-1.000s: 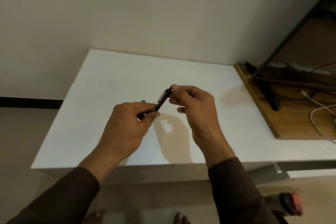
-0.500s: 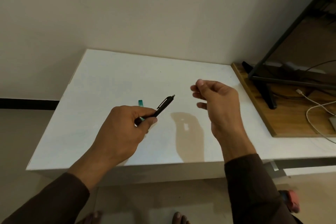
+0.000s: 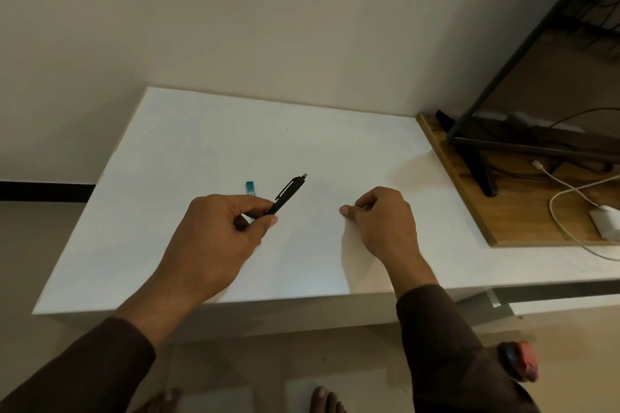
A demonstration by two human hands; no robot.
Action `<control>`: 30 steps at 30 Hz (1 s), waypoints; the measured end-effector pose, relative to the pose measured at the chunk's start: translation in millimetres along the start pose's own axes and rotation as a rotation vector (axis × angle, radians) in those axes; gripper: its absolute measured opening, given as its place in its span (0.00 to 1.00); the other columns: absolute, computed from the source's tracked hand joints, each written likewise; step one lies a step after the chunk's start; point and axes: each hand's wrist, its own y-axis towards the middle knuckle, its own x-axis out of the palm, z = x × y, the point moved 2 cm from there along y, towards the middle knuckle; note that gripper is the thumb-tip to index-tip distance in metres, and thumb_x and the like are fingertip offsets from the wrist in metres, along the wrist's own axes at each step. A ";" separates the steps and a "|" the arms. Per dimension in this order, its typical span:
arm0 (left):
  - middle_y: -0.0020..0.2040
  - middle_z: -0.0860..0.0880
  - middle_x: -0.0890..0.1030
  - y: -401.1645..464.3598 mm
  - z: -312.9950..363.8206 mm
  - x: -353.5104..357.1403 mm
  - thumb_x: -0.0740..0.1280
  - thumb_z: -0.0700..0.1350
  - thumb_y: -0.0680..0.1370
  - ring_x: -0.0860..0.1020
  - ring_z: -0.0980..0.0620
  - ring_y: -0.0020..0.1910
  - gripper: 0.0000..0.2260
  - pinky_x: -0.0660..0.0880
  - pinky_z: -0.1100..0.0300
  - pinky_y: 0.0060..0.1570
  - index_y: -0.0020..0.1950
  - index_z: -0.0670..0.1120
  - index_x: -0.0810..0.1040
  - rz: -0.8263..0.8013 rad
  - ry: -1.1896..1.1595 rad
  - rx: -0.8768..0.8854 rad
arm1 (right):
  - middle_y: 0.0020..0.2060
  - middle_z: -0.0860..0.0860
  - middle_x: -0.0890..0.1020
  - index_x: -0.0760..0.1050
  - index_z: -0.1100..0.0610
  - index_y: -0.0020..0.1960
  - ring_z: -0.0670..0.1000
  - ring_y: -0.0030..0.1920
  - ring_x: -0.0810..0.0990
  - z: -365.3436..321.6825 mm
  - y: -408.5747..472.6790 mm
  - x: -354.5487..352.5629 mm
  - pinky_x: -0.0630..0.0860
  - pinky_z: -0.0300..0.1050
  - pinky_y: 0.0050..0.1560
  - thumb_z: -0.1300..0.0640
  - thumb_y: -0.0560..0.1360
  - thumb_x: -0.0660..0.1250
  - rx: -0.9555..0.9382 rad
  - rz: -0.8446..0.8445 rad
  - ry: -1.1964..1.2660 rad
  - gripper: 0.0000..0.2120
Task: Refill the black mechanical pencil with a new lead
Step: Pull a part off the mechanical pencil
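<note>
The right hand (image 3: pixel 379 221) is now lowering pinched fingers to the table (image 3: pixel 201 144), cap seemingly off; the left hand (image 3: pixel 228 228) is gripping the black mechanical pencil (image 3: pixel 287 194), open for lead.

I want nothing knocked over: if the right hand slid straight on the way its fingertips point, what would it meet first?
The right hand points left; probably the black mechanical pencil held by the left hand, though depth is unclear.

Your view: white table (image 3: pixel 188 144) against plain beige wall (image 3: pixel 235 17). Black baseboard strip (image 3: pixel 43 191) left of your fingers. Right of them, wooden board (image 3: pixel 523 231), dark metal frame (image 3: pixel 503 84), white cable (image 3: pixel 563 198). Tiled floor (image 3: pixel 33 261) below.
</note>
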 end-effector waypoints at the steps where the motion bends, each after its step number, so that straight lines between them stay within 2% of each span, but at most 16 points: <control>1: 0.41 0.63 0.85 0.0 -0.5 -0.7 0.74 0.45 0.77 0.85 0.52 0.35 0.11 0.85 0.48 0.42 0.47 0.64 0.84 0.001 -0.005 -0.007 | 0.45 0.49 0.82 0.80 0.57 0.52 0.53 0.48 0.81 -0.9 -1.4 -1.7 0.78 0.48 0.48 0.49 0.75 0.77 -0.012 0.015 -0.004 0.13; 4: 0.39 0.60 0.87 -0.1 -0.3 -2.1 0.74 0.45 0.77 0.85 0.53 0.36 0.07 0.85 0.49 0.42 0.51 0.57 0.87 0.021 -0.024 -0.024 | 0.46 0.47 0.84 0.82 0.55 0.55 0.49 0.47 0.84 -16.3 -10.3 -5.9 0.80 0.41 0.48 0.49 0.77 0.74 -0.150 0.102 0.144 0.11; 6: 0.42 0.60 0.87 -1.5 2.6 -1.3 0.74 0.45 0.77 0.85 0.52 0.36 0.08 0.85 0.50 0.42 0.53 0.54 0.88 0.025 -0.024 -0.014 | 0.41 0.45 0.87 0.83 0.50 0.50 0.42 0.45 0.85 -32.4 -20.3 -3.0 0.77 0.31 0.42 0.47 0.78 0.72 -0.221 0.005 0.422 0.07; 7: 0.44 0.61 0.86 -2.2 4.4 -0.8 0.74 0.45 0.76 0.85 0.52 0.37 0.08 0.85 0.50 0.43 0.54 0.53 0.88 0.024 -0.018 -0.003 | 0.40 0.45 0.88 0.84 0.49 0.49 0.40 0.44 0.85 -40.3 -26.3 0.7 0.76 0.29 0.40 0.45 0.78 0.71 -0.226 -0.095 0.542 0.08; 9: 0.45 0.62 0.86 -2.5 6.6 0.5 0.74 0.46 0.76 0.85 0.52 0.38 0.09 0.85 0.50 0.44 0.56 0.52 0.87 0.021 -0.009 0.014 | 0.41 0.45 0.89 0.86 0.49 0.47 0.41 0.45 0.86 -49.6 -34.8 7.4 0.77 0.35 0.44 0.46 0.79 0.70 -0.199 -0.251 0.690 0.09; 11: 0.45 0.60 0.86 -2.5 6.4 0.0 0.74 0.46 0.77 0.85 0.52 0.40 0.10 0.85 0.50 0.45 0.57 0.51 0.87 0.021 -0.006 0.012 | 0.41 0.48 0.89 0.87 0.51 0.47 0.45 0.45 0.87 -53.1 -37.4 8.3 0.76 0.42 0.46 0.50 0.79 0.72 -0.185 -0.290 0.769 0.07; 15: 0.44 0.63 0.85 -4.5 8.0 -0.2 0.73 0.46 0.77 0.85 0.52 0.39 0.10 0.85 0.53 0.45 0.57 0.52 0.87 0.010 -0.001 0.026 | 0.41 0.48 0.89 0.86 0.51 0.46 0.46 0.46 0.87 -52.8 -35.2 4.1 0.78 0.45 0.46 0.54 0.78 0.73 -0.201 -0.236 0.802 0.04; 21: 0.42 0.57 0.87 -4.8 6.2 1.2 0.74 0.44 0.77 0.85 0.56 0.38 0.08 0.86 0.52 0.41 0.55 0.52 0.87 0.007 -0.051 -0.026 | 0.40 0.49 0.88 0.84 0.56 0.47 0.44 0.43 0.85 -50.2 -23.3 -10.5 0.83 0.40 0.40 0.56 0.80 0.70 -0.148 -0.111 0.919 0.06; 22: 0.41 0.56 0.87 -5.3 6.0 1.0 0.74 0.44 0.77 0.86 0.56 0.37 0.08 0.86 0.51 0.40 0.54 0.52 0.88 0.011 -0.067 -0.039 | 0.40 0.48 0.88 0.84 0.56 0.48 0.42 0.41 0.84 -47.0 -20.6 -16.1 0.81 0.37 0.38 0.55 0.80 0.70 -0.166 -0.074 0.862 0.07; 25: 0.39 0.56 0.87 -5.1 8.8 -0.6 0.74 0.44 0.76 0.86 0.55 0.36 0.08 0.86 0.52 0.37 0.49 0.57 0.86 0.033 -0.105 -0.029 | 0.37 0.48 0.87 0.84 0.54 0.45 0.37 0.31 0.81 -28.5 -15.3 -27.7 0.75 0.29 0.31 0.52 0.80 0.70 -0.209 -0.033 0.490 0.08; 28: 0.41 0.63 0.85 -3.4 9.8 -2.6 0.75 0.46 0.76 0.84 0.55 0.39 0.10 0.83 0.62 0.39 0.44 0.63 0.84 0.066 -0.055 0.010 | 0.34 0.47 0.86 0.83 0.54 0.40 0.36 0.28 0.79 -6.7 -11.2 -37.8 0.73 0.36 0.34 0.50 0.78 0.73 -0.140 -0.073 0.219 0.10; 30: 0.42 0.69 0.83 -3.4 7.1 -1.0 0.76 0.47 0.75 0.83 0.56 0.41 0.08 0.78 0.66 0.38 0.44 0.62 0.85 0.084 -0.010 0.009 | 0.33 0.47 0.86 0.83 0.53 0.38 0.41 0.29 0.79 2.8 -9.6 -40.5 0.72 0.39 0.35 0.50 0.77 0.74 -0.090 -0.133 0.101 0.11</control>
